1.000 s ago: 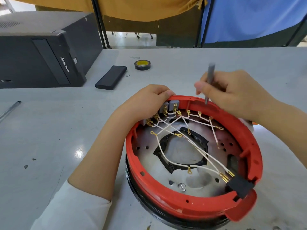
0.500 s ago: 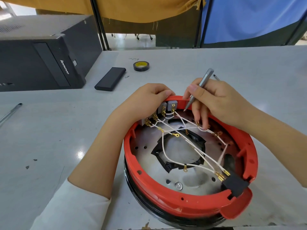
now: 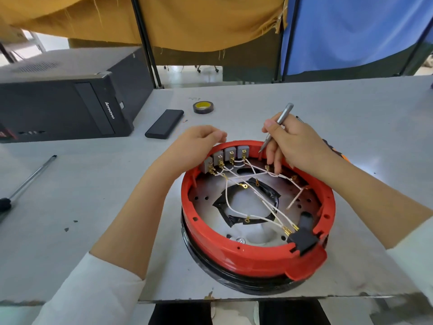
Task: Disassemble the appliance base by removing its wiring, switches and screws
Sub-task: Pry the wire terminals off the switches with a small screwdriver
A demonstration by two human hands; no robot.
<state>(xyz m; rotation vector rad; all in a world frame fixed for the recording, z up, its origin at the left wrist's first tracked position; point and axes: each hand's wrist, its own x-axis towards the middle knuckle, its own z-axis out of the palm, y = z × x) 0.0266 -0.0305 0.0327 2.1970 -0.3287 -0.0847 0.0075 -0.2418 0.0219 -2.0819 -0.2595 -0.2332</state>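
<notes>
The round appliance base (image 3: pixel 234 253), a red ring on a black bottom, lies open on the table in front of me. Several grey switches (image 3: pixel 229 154) line its far inner wall. White wires (image 3: pixel 228 202) with brass terminals run from them across the metal plate to a black connector block (image 3: pixel 304 239). A screw (image 3: pixel 240 240) sits in the plate near the front. My left hand (image 3: pixel 199 144) curls against the ring's far-left outer edge behind the switches. My right hand (image 3: pixel 295 146) pinches a slim grey screwdriver (image 3: pixel 278 121), tip down by the far wall, while its lower fingers touch the wires.
A black computer case (image 3: pixel 70 109) stands at the far left, with a black flat box (image 3: pixel 164 124) and a tape roll (image 3: pixel 203 107) beside it. A long screwdriver (image 3: pixel 30 179) lies at the left. An orange-black tool (image 3: pixel 337 152) shows behind my right wrist. The table's front edge (image 3: pixel 164 299) is close.
My left fingers have come off the switches and back to the ring's outer edge. My right hand tilted the screwdriver and reached its lower fingers down onto the wires.
</notes>
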